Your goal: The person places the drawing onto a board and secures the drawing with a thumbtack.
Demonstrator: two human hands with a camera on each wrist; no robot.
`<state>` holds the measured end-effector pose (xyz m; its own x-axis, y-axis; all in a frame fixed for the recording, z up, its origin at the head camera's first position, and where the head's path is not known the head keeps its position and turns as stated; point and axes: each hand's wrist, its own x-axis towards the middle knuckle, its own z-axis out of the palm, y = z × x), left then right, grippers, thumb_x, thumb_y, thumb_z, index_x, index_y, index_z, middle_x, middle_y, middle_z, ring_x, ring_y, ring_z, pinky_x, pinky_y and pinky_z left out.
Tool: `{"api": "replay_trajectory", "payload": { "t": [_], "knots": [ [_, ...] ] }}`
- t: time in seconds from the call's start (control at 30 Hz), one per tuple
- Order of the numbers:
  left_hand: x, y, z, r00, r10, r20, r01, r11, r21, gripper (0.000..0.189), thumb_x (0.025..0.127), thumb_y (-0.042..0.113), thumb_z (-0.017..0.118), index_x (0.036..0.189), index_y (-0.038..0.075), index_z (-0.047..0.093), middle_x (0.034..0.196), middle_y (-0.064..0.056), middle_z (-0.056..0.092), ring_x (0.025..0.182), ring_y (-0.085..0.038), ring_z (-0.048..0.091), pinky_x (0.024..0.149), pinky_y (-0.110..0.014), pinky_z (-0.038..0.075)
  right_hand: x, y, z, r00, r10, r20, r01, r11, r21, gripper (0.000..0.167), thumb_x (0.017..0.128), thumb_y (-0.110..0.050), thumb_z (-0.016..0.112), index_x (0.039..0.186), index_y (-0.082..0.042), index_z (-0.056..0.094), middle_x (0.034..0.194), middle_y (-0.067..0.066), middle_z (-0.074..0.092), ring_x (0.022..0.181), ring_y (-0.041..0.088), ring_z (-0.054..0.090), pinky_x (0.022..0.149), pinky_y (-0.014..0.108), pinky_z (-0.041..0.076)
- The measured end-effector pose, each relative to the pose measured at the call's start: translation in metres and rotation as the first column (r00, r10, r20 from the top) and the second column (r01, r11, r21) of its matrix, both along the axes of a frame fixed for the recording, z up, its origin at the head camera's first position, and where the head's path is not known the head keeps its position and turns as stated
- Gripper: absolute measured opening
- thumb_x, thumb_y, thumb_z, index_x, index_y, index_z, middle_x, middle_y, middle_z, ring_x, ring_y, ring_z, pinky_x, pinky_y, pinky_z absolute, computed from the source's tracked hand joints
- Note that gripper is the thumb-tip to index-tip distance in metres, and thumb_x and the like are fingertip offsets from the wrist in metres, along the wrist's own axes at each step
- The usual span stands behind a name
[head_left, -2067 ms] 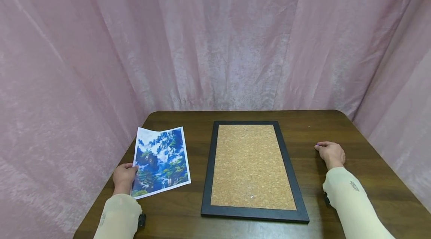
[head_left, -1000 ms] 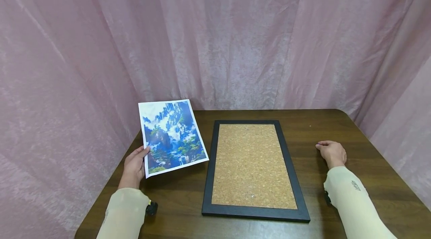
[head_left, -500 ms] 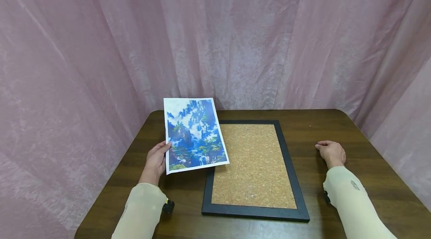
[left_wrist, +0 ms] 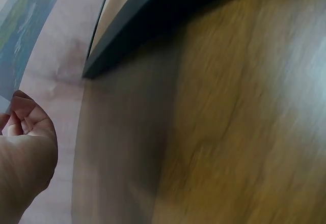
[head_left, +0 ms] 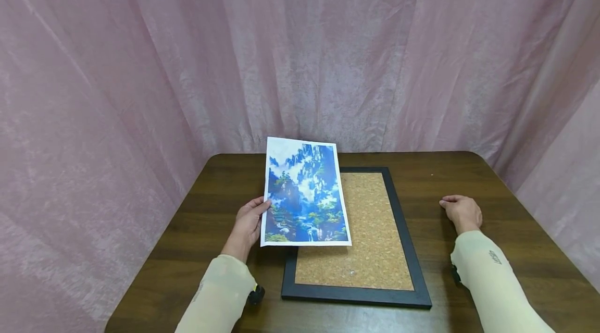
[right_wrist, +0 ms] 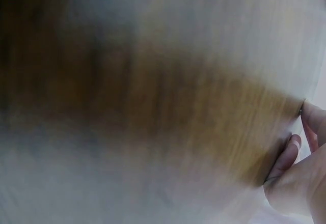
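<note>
In the head view my left hand (head_left: 248, 223) pinches the left edge of a printed picture (head_left: 304, 195), a white-bordered sheet with blue mountains, waterfalls and green trees. Tilted, the sheet hangs above the left part of a cork board (head_left: 361, 265) with a black frame (head_left: 356, 295) and hides some of it. The left wrist view shows the fingers (left_wrist: 30, 113) at the sheet's lower edge, near the frame's corner. My right hand (head_left: 461, 213) rests on the table right of the board, fingers loosely bent. The right wrist view shows nothing held between its thumb and finger.
The brown wooden table (head_left: 187, 265) has rounded far corners. Pink curtains (head_left: 328, 51) hang behind it and along both sides. Dark wrist devices (head_left: 255, 295) sit under the cream sleeves (head_left: 217, 291).
My left hand has lifted the picture from the table's left side and carried it rightward until it overlaps the cork board. The right hand has stayed in place.
</note>
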<state>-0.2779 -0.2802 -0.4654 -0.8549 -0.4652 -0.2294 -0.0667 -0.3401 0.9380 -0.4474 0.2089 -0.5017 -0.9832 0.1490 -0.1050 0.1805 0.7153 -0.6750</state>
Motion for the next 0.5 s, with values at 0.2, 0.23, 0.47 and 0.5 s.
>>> {"api": "replay_trajectory", "payload": {
  "t": [0.2,0.23,0.47,0.5],
  "knots": [
    [0.003,0.004,0.0,1.0,0.0,-0.012,0.0,1.0,0.008,0.02,0.094,0.003,0.066,0.112,-0.004,0.06,0.085,-0.004,0.068,0.073,-0.013,0.067,0.065,-0.026,0.056,-0.018,-0.026,0.01,0.999,0.038,0.002,-0.038,0.999,0.018,0.034,0.1,-0.027,0.058,0.121,-0.002,0.067,0.136,0.026,0.054,0.122,0.048,0.045,0.099,0.056,0.035],
    [0.003,0.004,0.0,1.0,0.002,-0.014,-0.002,1.0,0.012,0.02,0.094,0.003,0.066,0.112,-0.003,0.06,0.084,-0.004,0.069,0.073,-0.013,0.067,0.065,-0.026,0.056,-0.02,-0.031,0.012,0.999,0.044,0.001,-0.044,0.999,0.02,0.034,0.1,-0.027,0.058,0.122,-0.002,0.067,0.136,0.026,0.054,0.122,0.048,0.046,0.099,0.056,0.035],
    [0.006,0.006,0.002,0.999,0.012,-0.032,-0.012,1.0,0.008,0.019,0.094,0.004,0.067,0.11,-0.004,0.061,0.083,-0.004,0.067,0.07,-0.012,0.065,0.062,-0.025,0.055,-0.037,-0.062,0.026,0.996,0.089,-0.005,-0.089,0.996,0.025,0.034,0.1,-0.027,0.059,0.122,-0.003,0.067,0.137,0.027,0.052,0.121,0.049,0.045,0.099,0.057,0.034],
    [0.007,0.006,0.002,0.999,0.012,-0.031,-0.012,1.0,0.0,0.02,0.094,0.004,0.067,0.111,-0.004,0.061,0.084,-0.004,0.066,0.071,-0.012,0.065,0.063,-0.025,0.055,-0.04,-0.066,0.028,0.995,0.096,-0.005,-0.096,0.995,0.024,0.034,0.1,-0.027,0.059,0.122,-0.003,0.067,0.137,0.027,0.052,0.121,0.05,0.044,0.099,0.057,0.034]
  ]
}}
